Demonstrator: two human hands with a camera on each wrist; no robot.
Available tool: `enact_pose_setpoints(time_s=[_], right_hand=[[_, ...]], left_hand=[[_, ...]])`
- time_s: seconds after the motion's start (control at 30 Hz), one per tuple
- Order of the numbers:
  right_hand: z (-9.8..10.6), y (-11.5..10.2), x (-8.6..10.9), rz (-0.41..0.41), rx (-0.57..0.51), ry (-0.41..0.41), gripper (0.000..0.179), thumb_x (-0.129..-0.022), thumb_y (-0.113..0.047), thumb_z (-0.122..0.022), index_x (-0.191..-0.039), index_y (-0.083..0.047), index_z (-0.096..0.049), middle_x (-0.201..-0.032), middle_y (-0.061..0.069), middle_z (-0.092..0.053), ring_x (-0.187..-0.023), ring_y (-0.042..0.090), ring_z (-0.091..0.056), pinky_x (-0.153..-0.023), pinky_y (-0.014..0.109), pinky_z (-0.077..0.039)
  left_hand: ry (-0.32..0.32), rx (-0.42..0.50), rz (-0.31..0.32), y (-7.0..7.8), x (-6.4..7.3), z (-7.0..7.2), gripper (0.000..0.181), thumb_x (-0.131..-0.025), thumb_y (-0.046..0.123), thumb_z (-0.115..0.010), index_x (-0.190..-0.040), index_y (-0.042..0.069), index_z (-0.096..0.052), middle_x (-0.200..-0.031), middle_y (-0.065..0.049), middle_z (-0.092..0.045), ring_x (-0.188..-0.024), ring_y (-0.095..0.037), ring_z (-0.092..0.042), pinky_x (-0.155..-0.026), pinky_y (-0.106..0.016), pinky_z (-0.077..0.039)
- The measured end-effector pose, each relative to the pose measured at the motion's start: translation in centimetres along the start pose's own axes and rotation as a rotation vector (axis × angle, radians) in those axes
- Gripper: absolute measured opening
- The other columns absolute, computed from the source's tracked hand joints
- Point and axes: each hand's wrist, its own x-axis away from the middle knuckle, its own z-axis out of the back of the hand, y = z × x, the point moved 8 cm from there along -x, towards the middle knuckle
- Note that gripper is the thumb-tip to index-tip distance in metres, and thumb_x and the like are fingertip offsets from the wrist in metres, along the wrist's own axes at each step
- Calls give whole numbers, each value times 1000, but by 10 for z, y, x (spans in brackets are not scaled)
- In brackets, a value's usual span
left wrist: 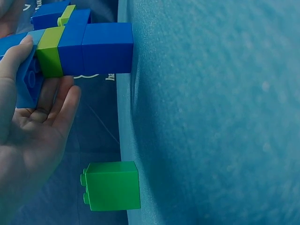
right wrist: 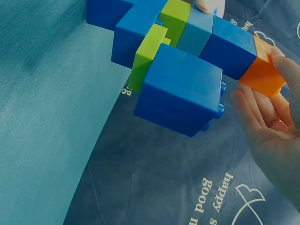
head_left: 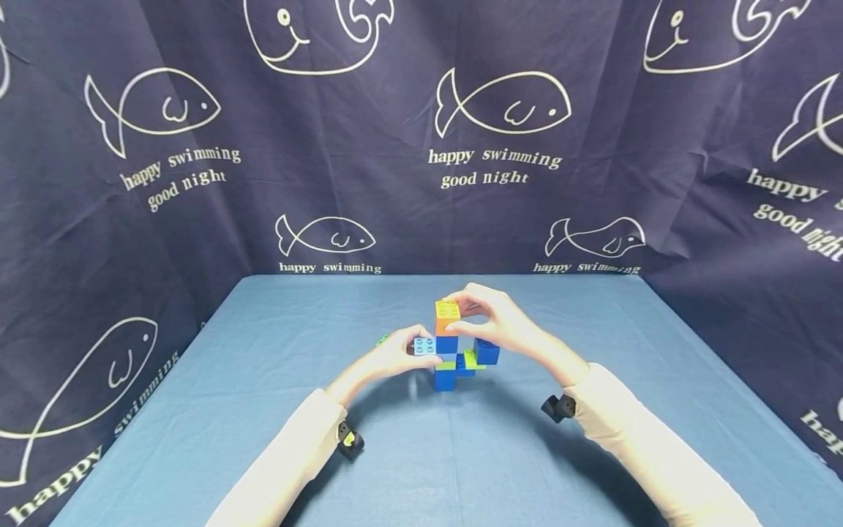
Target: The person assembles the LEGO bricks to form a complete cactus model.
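A tower of toy building bricks stands on the blue cloth, with a blue brick [head_left: 444, 380] at its foot. An orange brick [head_left: 448, 324] tops the tower, over another blue brick [right wrist: 233, 46]. My right hand [head_left: 498, 319] pinches the orange brick between thumb and fingers. Lower on the left side, my left hand [head_left: 397, 353] holds a light blue brick [head_left: 424, 346], which sticks out leftward below the orange one. A lime green brick [left wrist: 50, 51] lies under the light blue one. On the right, a side arm carries a lime green piece [right wrist: 149, 56] and a large blue brick [right wrist: 179, 86].
A loose green brick [left wrist: 114, 186] stands on the cloth beyond the left hand, mostly hidden by it in the head view. The blue-covered table [head_left: 296, 307] is backed by a dark curtain [head_left: 408, 161] with white fish prints.
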Motion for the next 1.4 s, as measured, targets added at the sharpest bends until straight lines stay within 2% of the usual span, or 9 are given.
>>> enact_pose_setpoints(time_s=[0.5, 0.73, 0.87, 1.1, 1.23, 1.4], right_hand=[[-1, 3, 1, -12, -4, 7, 42, -76, -16, -78, -113, -9, -61, -98, 2, -63, -91, 14, -63, -87, 34, -51], [-7, 10, 2, -84, -55, -27, 34, -79, -17, -76, -109, -9, -62, -97, 3, -65, -91, 15, -64, -87, 36, -52], [-6, 10, 2, -101, -44, -40, 34, -79, -19, -76, -108, -10, -64, -96, 2, -67, -91, 15, -65, -87, 35, -52], [-8, 12, 4, -143, -12, -65, 35, -79, -23, -76, -109, -11, -64, -97, 1, -67, -92, 15, -65, -88, 36, -51], [-9, 13, 4, -150, -34, -56, 36, -78, -23, -77, -109, -9, -65, -96, 4, -68, -91, 18, -66, -88, 39, -51], [-11, 17, 4, -154, -49, -46, 36, -78, -23, -77, -108, -8, -64, -96, 5, -68, -91, 19, -65, -88, 39, -51]], left_hand=[[3, 3, 8, 1, 1, 0, 24, -82, 19, -72, -95, 6, -57, -76, 5, -57, -67, -3, -52, -65, -23, -44], [-10, -1, 9, 2, 3, 0, 22, -83, 19, -72, -93, 6, -57, -75, 5, -58, -67, -4, -52, -65, -23, -45], [-10, -9, 13, 1, 1, 0, 22, -83, 20, -72, -94, 6, -57, -76, 5, -58, -67, -4, -52, -65, -23, -45], [11, -13, 20, -32, -12, -7, 26, -82, 23, -73, -97, 9, -58, -77, 4, -58, -68, -7, -53, -65, -24, -45], [4, 5, 14, -36, -14, -8, 27, -81, 26, -74, -97, 10, -58, -78, 2, -60, -70, -9, -55, -65, -24, -46], [-3, 13, 12, -34, -15, -5, 27, -80, 28, -74, -95, 12, -59, -78, 1, -61, -71, -10, -55, -65, -24, -46]])
